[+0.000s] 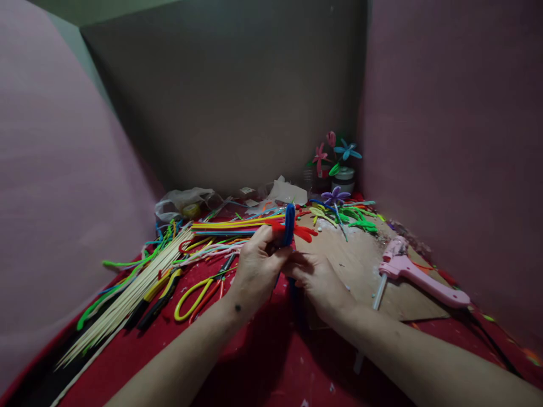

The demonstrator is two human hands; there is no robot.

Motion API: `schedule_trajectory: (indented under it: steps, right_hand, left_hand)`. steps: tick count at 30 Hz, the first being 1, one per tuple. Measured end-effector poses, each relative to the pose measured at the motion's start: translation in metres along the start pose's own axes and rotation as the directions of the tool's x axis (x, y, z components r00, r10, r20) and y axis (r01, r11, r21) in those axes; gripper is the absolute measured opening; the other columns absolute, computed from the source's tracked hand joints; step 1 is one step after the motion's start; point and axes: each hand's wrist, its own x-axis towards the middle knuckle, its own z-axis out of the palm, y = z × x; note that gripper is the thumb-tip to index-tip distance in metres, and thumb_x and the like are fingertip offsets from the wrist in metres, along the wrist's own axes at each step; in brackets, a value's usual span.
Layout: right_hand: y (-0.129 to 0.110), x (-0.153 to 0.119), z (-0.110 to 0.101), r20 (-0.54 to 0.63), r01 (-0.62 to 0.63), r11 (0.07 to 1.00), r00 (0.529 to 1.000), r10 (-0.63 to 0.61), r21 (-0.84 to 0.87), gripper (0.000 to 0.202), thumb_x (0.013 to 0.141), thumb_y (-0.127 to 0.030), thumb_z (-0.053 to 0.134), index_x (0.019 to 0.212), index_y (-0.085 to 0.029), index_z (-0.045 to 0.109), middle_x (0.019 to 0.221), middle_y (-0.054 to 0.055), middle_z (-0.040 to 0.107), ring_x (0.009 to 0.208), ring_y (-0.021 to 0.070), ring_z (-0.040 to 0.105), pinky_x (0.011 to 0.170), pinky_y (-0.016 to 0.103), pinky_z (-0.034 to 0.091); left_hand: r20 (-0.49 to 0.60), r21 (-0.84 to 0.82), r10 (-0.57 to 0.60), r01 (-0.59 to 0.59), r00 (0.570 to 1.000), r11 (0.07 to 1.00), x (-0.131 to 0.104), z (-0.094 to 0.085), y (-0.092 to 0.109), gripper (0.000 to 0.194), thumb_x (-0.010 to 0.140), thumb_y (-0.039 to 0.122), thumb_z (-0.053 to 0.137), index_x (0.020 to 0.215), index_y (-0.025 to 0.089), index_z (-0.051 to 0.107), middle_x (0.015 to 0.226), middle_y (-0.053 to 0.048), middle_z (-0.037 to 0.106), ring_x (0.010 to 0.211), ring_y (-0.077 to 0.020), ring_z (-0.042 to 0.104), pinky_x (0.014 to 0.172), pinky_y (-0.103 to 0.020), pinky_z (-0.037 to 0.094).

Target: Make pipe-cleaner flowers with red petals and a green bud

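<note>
Upright between my hands is a folded blue pipe cleaner (pixel 289 223), its looped top rising above my fingers. My left hand (pixel 263 257) pinches it from the left. My right hand (pixel 311 275) is closed on its lower part, where more blue hangs in shadow. Directly behind lies a red pipe cleaner piece (pixel 305 233) with petal-like loops, partly hidden by the blue. Past my left hand, yellow, red and blue pipe cleaners (pixel 229 226) lie in a bundle.
Wooden skewers (pixel 127 294), yellow-black pliers (pixel 155 297) and yellow-handled scissors (pixel 193 299) lie at left. A pink glue gun (pixel 424 277) rests on cardboard (pixel 360 265) at right. Behind are a purple flower (pixel 336 196), green pieces (pixel 360 220) and potted pipe-cleaner flowers (pixel 343 178).
</note>
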Motion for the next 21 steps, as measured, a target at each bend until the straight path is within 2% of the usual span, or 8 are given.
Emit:
schedule_trajectory:
  steps: [5,9,11,13,15,19,21]
  right_hand:
    - [-0.009,-0.004,0.003,-0.030,-0.127,0.992,0.991,0.127,-0.017,0.027,0.058,-0.040,0.069,0.070,-0.016,0.072,0.062,0.001,0.061,0.065,0.0146,0.046,0.055,0.025,0.029]
    - [-0.014,-0.006,0.005,-0.026,-0.173,0.985,0.985,0.172,-0.027,0.030,0.056,-0.042,0.069,0.071,-0.016,0.072,0.063,0.002,0.062,0.066,0.0152,0.047,0.055,0.025,0.029]
    - [-0.013,-0.006,0.006,-0.019,-0.184,0.983,0.983,0.183,-0.028,0.031,0.056,-0.042,0.070,0.072,-0.016,0.072,0.064,0.001,0.063,0.064,0.0147,0.046,0.055,0.026,0.029]
    - [-0.011,-0.007,0.006,-0.002,-0.182,0.983,0.983,0.182,-0.026,0.030,0.057,-0.042,0.069,0.073,-0.016,0.073,0.063,0.001,0.063,0.063,0.0141,0.046,0.056,0.026,0.029]
    - [-0.009,-0.007,0.006,0.016,-0.169,0.985,0.985,0.169,-0.026,0.030,0.060,-0.042,0.069,0.074,-0.016,0.073,0.062,0.001,0.062,0.063,0.0138,0.047,0.056,0.025,0.029]
    - [-0.010,-0.006,0.006,0.027,-0.166,0.986,0.986,0.166,-0.030,0.031,0.060,-0.042,0.070,0.075,-0.015,0.073,0.062,0.001,0.063,0.064,0.0142,0.048,0.055,0.025,0.029]
    - [-0.012,-0.006,0.007,0.026,-0.179,0.984,0.983,0.179,-0.026,0.033,0.058,-0.043,0.071,0.074,-0.015,0.073,0.062,0.002,0.063,0.065,0.0147,0.049,0.055,0.025,0.029]
  left_hand:
    - [-0.038,-0.007,0.022,-0.022,0.999,1.000,-0.008,0.004,0.002,0.012,0.074,0.011,0.059,0.080,0.019,0.065,0.080,-0.001,0.062,0.076,-0.0154,0.055,0.072,-0.028,0.043]
    - [-0.047,0.143,0.074,-0.067,0.996,0.987,-0.008,0.001,0.007,0.010,0.074,0.011,0.059,0.079,0.018,0.064,0.075,0.000,0.061,0.071,-0.0143,0.053,0.066,-0.026,0.041]
    - [-0.012,0.262,0.159,-0.150,0.987,0.953,-0.006,-0.002,0.009,0.010,0.075,0.011,0.060,0.079,0.019,0.065,0.072,0.001,0.060,0.069,-0.0137,0.051,0.063,-0.025,0.040]
    - [0.019,0.384,0.294,-0.279,0.956,0.880,-0.005,-0.005,0.012,0.009,0.076,0.013,0.060,0.075,0.020,0.065,0.066,0.003,0.059,0.064,-0.0124,0.047,0.062,-0.025,0.038]
    - [0.053,0.477,0.426,-0.398,0.903,0.784,-0.006,-0.006,0.015,0.009,0.078,0.013,0.059,0.072,0.019,0.063,0.059,0.004,0.056,0.059,-0.0113,0.043,0.062,-0.025,0.038]
    - [0.058,0.574,0.529,-0.462,0.846,0.676,-0.008,-0.007,0.026,0.010,0.079,0.012,0.058,0.071,0.016,0.059,0.058,0.002,0.051,0.058,-0.0116,0.042,0.056,-0.023,0.037]
    - [0.076,0.592,0.569,-0.496,0.819,0.635,-0.009,-0.007,0.032,0.010,0.080,0.011,0.056,0.072,0.016,0.059,0.060,0.001,0.054,0.059,-0.0118,0.043,0.055,-0.023,0.037]
